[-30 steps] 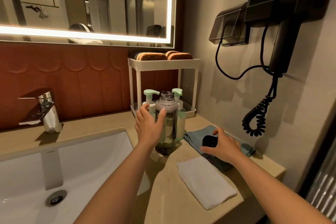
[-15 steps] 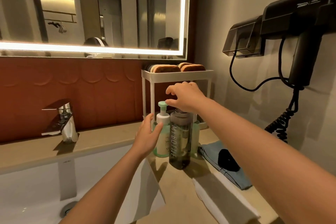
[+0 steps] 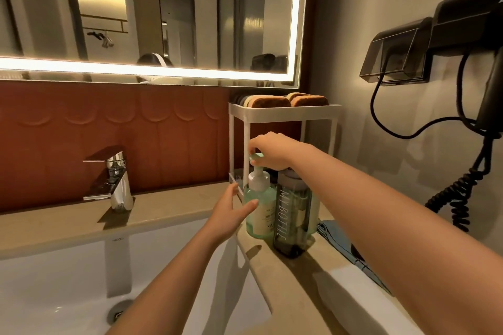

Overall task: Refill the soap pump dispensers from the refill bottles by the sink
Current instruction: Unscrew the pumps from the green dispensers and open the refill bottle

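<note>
A green soap pump dispenser stands on the counter beside the sink. Its pale green pump head is pinched by the fingers of my right hand from above. My left hand is open, thumb and fingers touching the dispenser's left side. Right of it stands a dark clear refill bottle lettered "MY BOTTLE", with no cap on; my right forearm passes over its mouth. A second green dispenser is mostly hidden behind that bottle.
A white two-tier rack with brown sponges stands behind the bottles. The chrome faucet and white basin lie to the left. A blue cloth and white towel lie on the counter's right. A black hair dryer hangs on the wall.
My right hand has moved left from the top of the dark bottle to the dispenser's pump head. My left hand stays at the dispenser's side. The camera has moved closer.
</note>
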The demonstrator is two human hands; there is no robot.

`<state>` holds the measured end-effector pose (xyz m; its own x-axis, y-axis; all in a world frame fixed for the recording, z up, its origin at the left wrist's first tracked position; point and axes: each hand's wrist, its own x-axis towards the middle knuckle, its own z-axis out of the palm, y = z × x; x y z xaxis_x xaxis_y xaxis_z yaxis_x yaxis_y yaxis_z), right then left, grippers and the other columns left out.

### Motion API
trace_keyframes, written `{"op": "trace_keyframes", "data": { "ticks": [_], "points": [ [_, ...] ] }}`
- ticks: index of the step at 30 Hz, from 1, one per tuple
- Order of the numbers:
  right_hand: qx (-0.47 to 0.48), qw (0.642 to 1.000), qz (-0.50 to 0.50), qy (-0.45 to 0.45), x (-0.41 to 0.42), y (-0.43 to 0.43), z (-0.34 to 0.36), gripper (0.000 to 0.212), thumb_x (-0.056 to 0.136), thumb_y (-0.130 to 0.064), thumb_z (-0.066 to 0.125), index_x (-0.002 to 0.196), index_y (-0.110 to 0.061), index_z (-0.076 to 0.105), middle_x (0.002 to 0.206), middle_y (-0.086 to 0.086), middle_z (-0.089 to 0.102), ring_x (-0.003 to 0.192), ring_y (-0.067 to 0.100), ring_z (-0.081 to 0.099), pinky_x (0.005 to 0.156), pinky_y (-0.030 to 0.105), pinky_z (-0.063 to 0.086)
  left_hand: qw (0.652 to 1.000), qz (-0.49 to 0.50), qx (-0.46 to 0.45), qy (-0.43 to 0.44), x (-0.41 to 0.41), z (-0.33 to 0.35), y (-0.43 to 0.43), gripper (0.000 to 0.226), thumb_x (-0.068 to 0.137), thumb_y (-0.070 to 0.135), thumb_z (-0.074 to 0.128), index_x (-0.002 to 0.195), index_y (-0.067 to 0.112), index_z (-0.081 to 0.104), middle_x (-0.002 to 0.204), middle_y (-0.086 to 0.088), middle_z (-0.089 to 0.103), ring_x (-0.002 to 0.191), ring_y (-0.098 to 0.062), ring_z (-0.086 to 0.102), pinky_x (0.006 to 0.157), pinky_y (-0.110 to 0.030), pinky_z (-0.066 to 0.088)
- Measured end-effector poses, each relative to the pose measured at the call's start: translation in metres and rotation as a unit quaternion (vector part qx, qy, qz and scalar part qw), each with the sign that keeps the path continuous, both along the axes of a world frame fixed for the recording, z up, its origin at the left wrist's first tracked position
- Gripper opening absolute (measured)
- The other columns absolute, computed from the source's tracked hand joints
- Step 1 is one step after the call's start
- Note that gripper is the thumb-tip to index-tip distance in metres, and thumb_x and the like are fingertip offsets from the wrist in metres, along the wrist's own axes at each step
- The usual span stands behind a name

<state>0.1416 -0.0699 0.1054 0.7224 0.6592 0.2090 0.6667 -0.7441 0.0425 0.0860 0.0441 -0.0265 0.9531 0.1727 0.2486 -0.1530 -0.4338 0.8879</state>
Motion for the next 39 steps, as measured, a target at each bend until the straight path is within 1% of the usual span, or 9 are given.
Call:
{"op": "trace_keyframes", "data": {
  "ticks": [6,10,15,19,26,29,33,36,39],
  "points": [
    [0.003,0.999,0.048,0.024,-0.027,-0.005,0.000,0.025,0.093,-0.022,0.054,0.116,-0.012,0.053,0.116,0.007,0.057,0.100,0.021,0.054,0.084,0.031,0.048,0.999,-0.030,-0.029,0.012,-0.015,-0.004,-0.001,0.078,0.078,0.031,0.072,0.141,0.018,0.028,0.145,-0.003,0.036,0.132,-0.022,0.035,0.101,-0.035,0.034],
    [0.029,0.995,0.082,0.040,-0.054,-0.010,0.001,0.026,0.094,-0.024,0.052,0.117,-0.013,0.054,0.114,0.005,0.056,0.097,0.019,0.053,0.078,0.026,0.045,0.997,-0.043,-0.059,-0.001,-0.035,-0.007,-0.008,0.066,0.074,0.021,0.076,0.127,0.023,0.037,0.122,0.003,0.051,0.117,-0.019,0.050,0.088,-0.033,0.043],
    [0.041,0.992,0.107,0.048,-0.095,-0.029,0.000,0.026,0.093,-0.027,0.054,0.117,-0.018,0.054,0.101,-0.006,0.049,0.090,0.011,0.048,0.067,0.018,0.038,0.997,-0.056,-0.047,-0.012,-0.072,-0.012,-0.014,0.067,0.070,0.026,0.079,0.124,0.028,0.041,0.119,0.006,0.054,0.112,-0.014,0.052,0.093,-0.038,0.047],
    [0.070,0.989,0.124,0.033,-0.127,-0.050,-0.001,0.027,0.092,-0.026,0.054,0.118,-0.019,0.055,0.101,-0.010,0.047,0.092,0.007,0.047,0.071,0.013,0.038,0.993,-0.106,-0.052,-0.015,-0.102,-0.006,-0.023,0.068,0.068,0.030,0.079,0.124,0.029,0.040,0.118,0.010,0.053,0.107,-0.008,0.053,0.079,-0.020,0.047],
    [0.147,0.980,0.118,0.056,-0.155,-0.083,-0.021,0.034,0.091,-0.029,0.054,0.124,-0.022,0.053,0.117,-0.007,0.053,0.101,0.004,0.046,0.077,0.013,0.040,0.990,-0.120,-0.070,-0.024,-0.128,-0.021,-0.050,0.068,0.067,0.033,0.081,0.121,0.029,0.040,0.117,0.008,0.055,0.105,-0.008,0.056,0.084,-0.025,0.051],
    [0.216,0.964,0.114,0.103,-0.155,-0.097,-0.030,0.044,0.087,-0.032,0.060,0.129,-0.029,0.047,0.111,-0.011,0.050,0.105,0.005,0.050,0.082,0.014,0.044,0.992,-0.103,-0.063,-0.041,-0.130,-0.027,-0.057,0.066,0.068,0.028,0.081,0.119,0.030,0.039,0.115,0.010,0.052,0.104,-0.006,0.053,0.083,-0.020,0.047],
    [0.346,0.907,0.076,0.229,-0.156,-0.111,-0.058,0.071,0.071,-0.050,0.064,0.134,-0.030,0.040,0.125,-0.005,0.050,0.113,0.009,0.051,0.095,0.029,0.046,0.992,-0.077,-0.080,-0.061,-0.132,-0.035,-0.067,0.068,0.071,0.017,0.078,0.120,0.035,0.034,0.111,0.020,0.048,0.101,-0.001,0.051,0.076,-0.012,0.043],
    [0.371,0.894,0.049,0.245,-0.161,-0.107,-0.087,0.059,0.072,-0.046,0.069,0.125,-0.031,0.046,0.119,-0.011,0.053,0.111,0.005,0.052,0.095,0.027,0.044,0.991,-0.066,-0.101,-0.064,-0.131,-0.042,-0.070,0.073,0.064,0.023,0.079,0.122,0.034,0.036,0.113,0.013,0.051,0.105,-0.010,0.054,0.086,-0.026,0.049],
    [0.436,0.872,0.029,0.221,-0.161,-0.095,-0.102,0.045,0.074,-0.038,0.074,0.113,-0.029,0.053,0.111,-0.012,0.057,0.104,0.003,0.053,0.087,0.022,0.044,0.992,-0.059,-0.094,-0.065,-0.128,-0.045,-0.072,0.071,0.064,0.021,0.078,0.122,0.032,0.039,0.112,0.011,0.054,0.105,-0.013,0.055,0.088,-0.030,0.050]
  ]
}}
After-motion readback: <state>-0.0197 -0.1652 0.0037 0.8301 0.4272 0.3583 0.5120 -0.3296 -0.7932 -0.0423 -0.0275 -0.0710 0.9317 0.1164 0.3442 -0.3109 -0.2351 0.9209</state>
